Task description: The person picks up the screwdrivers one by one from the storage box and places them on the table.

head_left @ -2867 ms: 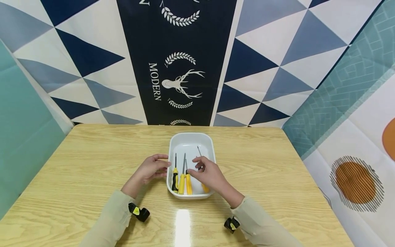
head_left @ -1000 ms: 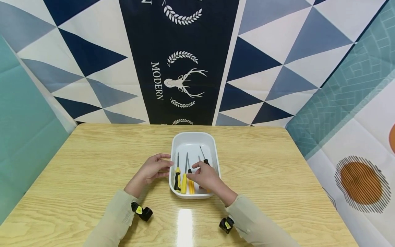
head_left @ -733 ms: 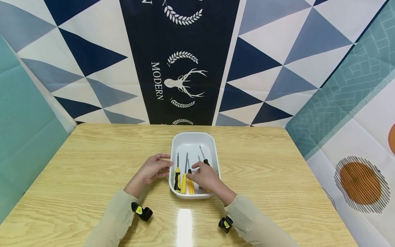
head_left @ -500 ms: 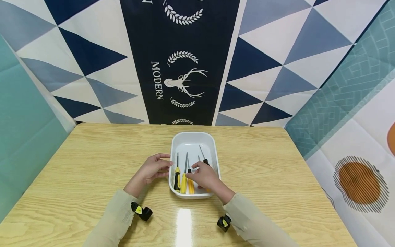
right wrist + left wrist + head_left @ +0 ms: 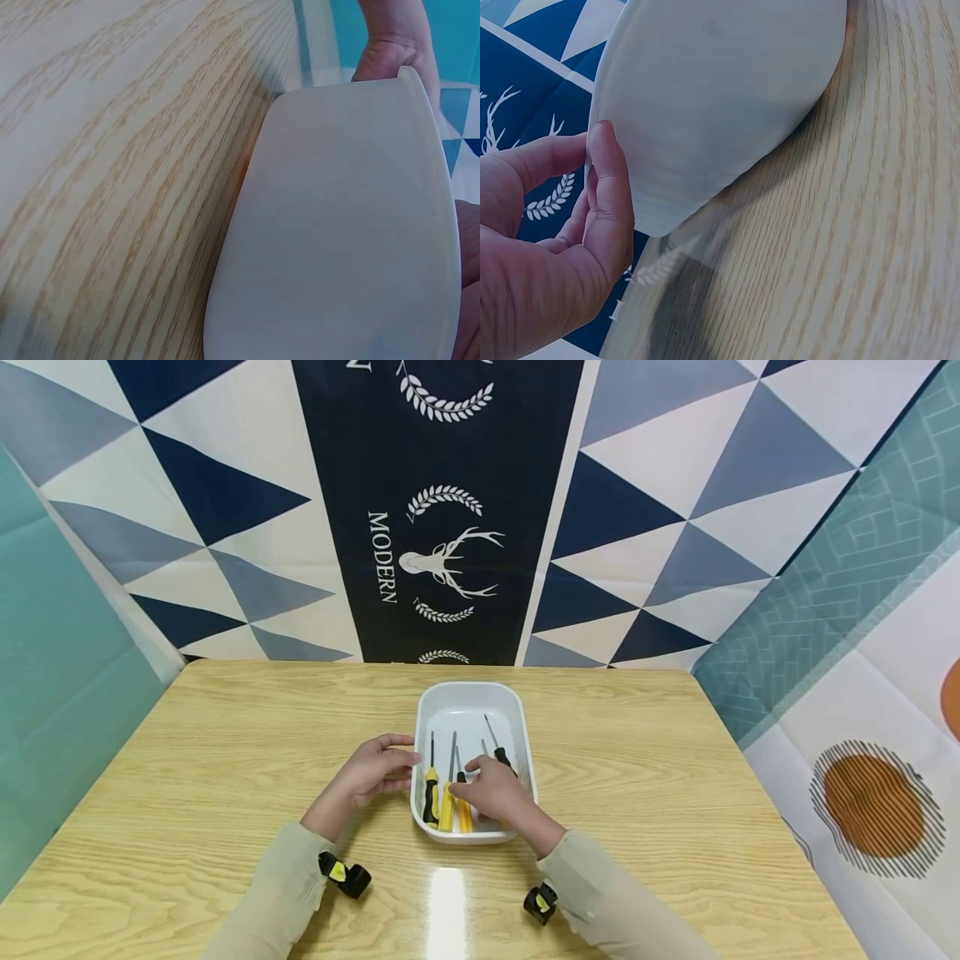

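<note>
A white plastic tray [image 5: 471, 689] sits on the table and holds several screwdrivers. My left hand [image 5: 371, 770] pinches its left rim, as the left wrist view also shows. At the tray's left lies a black-and-yellow screwdriver [image 5: 431, 802]. Beside it are a yellow-handled screwdriver [image 5: 446, 814] and an orange-handled one [image 5: 465, 818]. A black-handled screwdriver [image 5: 501, 754] lies slanted on the right. My right hand [image 5: 497, 791] reaches into the tray over the tools, thumb by the yellow handle. Its palm side is hidden, so its hold cannot be made out. It partly covers another shaft.
The wooden table [image 5: 285, 718] extends around the tray. Behind it hangs a patterned wall cloth [image 5: 442, 568]. Small black wrist cameras are strapped at the left sleeve [image 5: 258, 902] and the right sleeve [image 5: 607, 902].
Since the oldest frame my right hand has shifted slightly left and lower, uncovering the black handle at right. Over the last second it moves only a little. My left hand keeps its place.
</note>
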Action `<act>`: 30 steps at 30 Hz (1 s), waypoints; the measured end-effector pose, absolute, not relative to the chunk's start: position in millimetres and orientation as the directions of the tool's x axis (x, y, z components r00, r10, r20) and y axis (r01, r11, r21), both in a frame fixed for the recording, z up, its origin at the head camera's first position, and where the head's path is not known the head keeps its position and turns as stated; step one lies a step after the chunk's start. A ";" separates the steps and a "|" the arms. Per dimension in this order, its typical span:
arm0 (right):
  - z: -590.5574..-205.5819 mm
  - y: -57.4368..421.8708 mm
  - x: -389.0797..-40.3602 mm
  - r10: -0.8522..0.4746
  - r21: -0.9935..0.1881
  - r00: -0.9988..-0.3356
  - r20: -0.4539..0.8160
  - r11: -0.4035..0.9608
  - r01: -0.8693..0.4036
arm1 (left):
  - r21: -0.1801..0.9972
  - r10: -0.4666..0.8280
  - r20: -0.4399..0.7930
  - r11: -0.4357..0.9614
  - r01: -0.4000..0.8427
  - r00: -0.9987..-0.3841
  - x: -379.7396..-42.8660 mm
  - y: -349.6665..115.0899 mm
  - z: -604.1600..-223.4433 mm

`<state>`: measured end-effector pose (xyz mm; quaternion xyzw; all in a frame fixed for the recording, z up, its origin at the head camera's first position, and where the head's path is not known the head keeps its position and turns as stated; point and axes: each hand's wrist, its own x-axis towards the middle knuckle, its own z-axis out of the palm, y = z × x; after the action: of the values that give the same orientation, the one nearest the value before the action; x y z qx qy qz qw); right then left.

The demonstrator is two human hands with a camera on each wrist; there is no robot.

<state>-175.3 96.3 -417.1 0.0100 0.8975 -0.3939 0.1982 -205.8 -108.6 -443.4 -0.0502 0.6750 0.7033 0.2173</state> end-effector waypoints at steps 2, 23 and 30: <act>-417.4 96.1 -175.6 -0.133 -0.699 -0.921 -0.366 0.693 0.177 | 0.928 0.240 -0.363 0.004 -0.373 -0.900 -205.7 -108.5 -443.7; -422.6 94.0 -174.4 -0.152 -0.696 -0.923 -0.352 0.702 0.150 | 0.928 0.248 -0.357 -0.014 -0.371 -0.901 -205.4 -108.9 -443.5; -424.1 93.3 -174.5 -0.145 -0.695 -0.928 -0.344 0.703 0.148 | 0.930 0.244 -0.354 -0.013 -0.368 -0.903 -205.0 -108.0 -443.7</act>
<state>-174.5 93.3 -424.1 0.0008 0.9031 -0.3850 0.1902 -205.0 -108.0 -443.7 -0.0462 0.6686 0.7102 0.2155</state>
